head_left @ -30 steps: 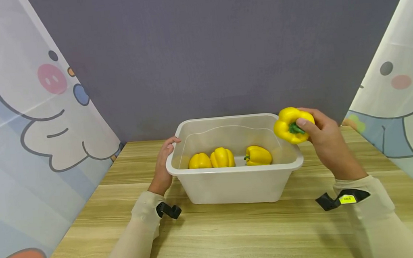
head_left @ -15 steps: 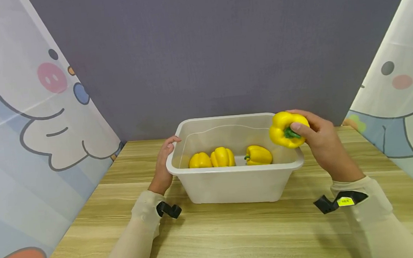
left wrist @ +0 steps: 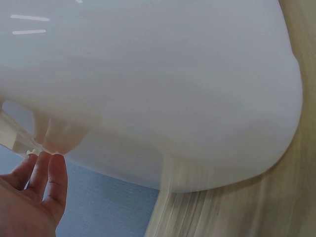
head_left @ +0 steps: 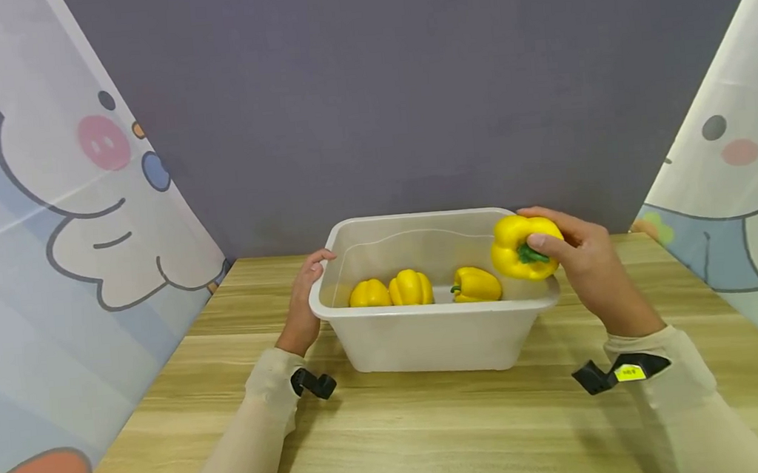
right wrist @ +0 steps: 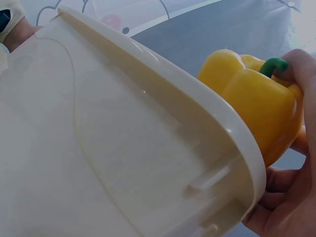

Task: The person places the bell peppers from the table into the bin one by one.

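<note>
My right hand (head_left: 587, 261) grips a yellow bell pepper (head_left: 510, 254) with a green stem, the thumb laid beside the stem. This pepper is over the right end of a white plastic bin (head_left: 427, 337); the right wrist view shows the pepper (right wrist: 256, 106) behind the bin's rim (right wrist: 217, 106). At the left end, my left hand (head_left: 303, 294) holds the bin's rim, with a fingertip over its edge. Left wrist view: several bent fingers (left wrist: 57, 180) touch the rim. Inside the bin lie three more yellow bell peppers, a left one (head_left: 369, 294), a middle one (head_left: 411, 287) and a right one (head_left: 476, 285).
The bin stands on a wood-grain table (head_left: 434, 432). A dark grey panel (head_left: 408, 93) rises behind it. Cartoon-printed sheets flank the table, a left sheet (head_left: 29, 294) and a right sheet (head_left: 756, 184). Each forearm wears a black strap mount, one at the left wrist (head_left: 313, 383).
My right hand has carried the bell pepper a little left and down, farther over the bin's right end. The left hand keeps its place on the rim, and the peppers inside lie as before.
</note>
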A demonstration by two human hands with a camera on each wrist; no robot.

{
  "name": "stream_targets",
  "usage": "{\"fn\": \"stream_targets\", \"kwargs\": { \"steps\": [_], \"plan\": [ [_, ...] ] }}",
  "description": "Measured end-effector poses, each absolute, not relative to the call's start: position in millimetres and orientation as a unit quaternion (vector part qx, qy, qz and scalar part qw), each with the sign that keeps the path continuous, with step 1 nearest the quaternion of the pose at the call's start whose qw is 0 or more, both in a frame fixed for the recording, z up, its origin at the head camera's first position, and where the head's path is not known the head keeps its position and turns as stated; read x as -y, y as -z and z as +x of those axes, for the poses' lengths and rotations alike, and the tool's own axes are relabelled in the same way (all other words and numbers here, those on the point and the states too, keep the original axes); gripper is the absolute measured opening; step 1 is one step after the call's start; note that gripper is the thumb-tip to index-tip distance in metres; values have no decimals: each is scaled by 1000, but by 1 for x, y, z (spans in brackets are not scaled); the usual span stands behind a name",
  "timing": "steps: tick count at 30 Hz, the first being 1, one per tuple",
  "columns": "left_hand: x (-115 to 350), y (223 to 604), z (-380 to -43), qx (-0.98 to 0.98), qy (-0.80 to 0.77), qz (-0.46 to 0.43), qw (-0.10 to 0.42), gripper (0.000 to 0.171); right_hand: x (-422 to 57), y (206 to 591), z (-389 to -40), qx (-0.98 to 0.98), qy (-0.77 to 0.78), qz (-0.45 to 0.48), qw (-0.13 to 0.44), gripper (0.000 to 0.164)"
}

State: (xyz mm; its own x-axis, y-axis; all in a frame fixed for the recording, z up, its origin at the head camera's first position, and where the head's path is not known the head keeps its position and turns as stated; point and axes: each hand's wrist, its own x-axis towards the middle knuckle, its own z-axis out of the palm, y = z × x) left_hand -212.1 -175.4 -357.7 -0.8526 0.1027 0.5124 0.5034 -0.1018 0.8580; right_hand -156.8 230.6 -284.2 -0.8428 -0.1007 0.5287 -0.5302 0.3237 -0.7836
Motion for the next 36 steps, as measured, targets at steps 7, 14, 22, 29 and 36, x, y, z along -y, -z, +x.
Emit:
{"fn": "stream_targets", "kwargs": {
  "steps": [7,14,22,29,36],
  "plan": [
    [174,358,-212,658,702,-230,144,51,-231,285,-157,790,-544,203,198,36],
    [175,356,-210,662,699,-227,149,46,-230,282,-159,802,-535,185,190,36],
    [174,356,-211,659,699,-230,155,48,-230,277,-159,814,-519,196,170,35],
    [173,355,-211,661,698,-227,158,48,-235,270,-161,823,-512,202,140,39],
    [174,356,-212,663,695,-231,156,49,-241,266,-166,834,-500,198,122,40]
  ]
}}
